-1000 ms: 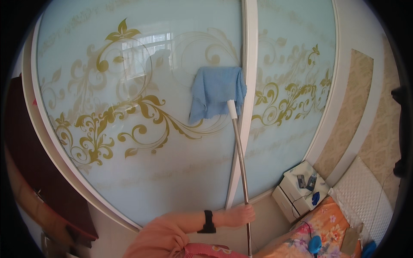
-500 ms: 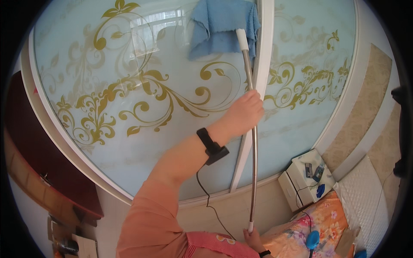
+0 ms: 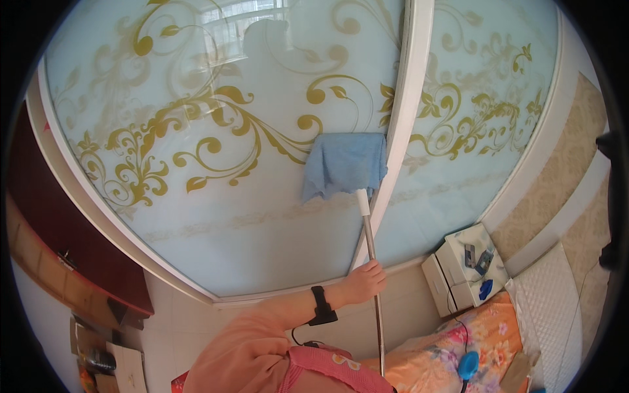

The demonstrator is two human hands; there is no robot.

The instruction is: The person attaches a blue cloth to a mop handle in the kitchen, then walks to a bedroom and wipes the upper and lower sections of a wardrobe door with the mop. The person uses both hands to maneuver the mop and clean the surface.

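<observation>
My left hand (image 3: 365,281) is closed around the metal pole of a mop (image 3: 371,243), a little below its white collar. Over the mop head hangs a blue cloth (image 3: 346,164), which lies against a frosted glass sliding door (image 3: 262,216) with gold scrollwork. The cloth's right edge is beside the white upright frame (image 3: 398,137) between two door panels. Down past my red apron (image 3: 331,368) runs the pole, its lower end out of sight. My right hand does not show.
At the right stands a white nightstand (image 3: 458,262) with small devices and a blue item on top. Next to it is a bed with an orange floral cover (image 3: 452,340) and a blue round-headed object (image 3: 468,364). A dark red cabinet (image 3: 72,223) and cardboard boxes (image 3: 128,367) are at the left.
The cloth-covered mop head has slid down the glass from the top of the door to about mid-height. My left hand has come down with the pole, and my right hand has left the view.
</observation>
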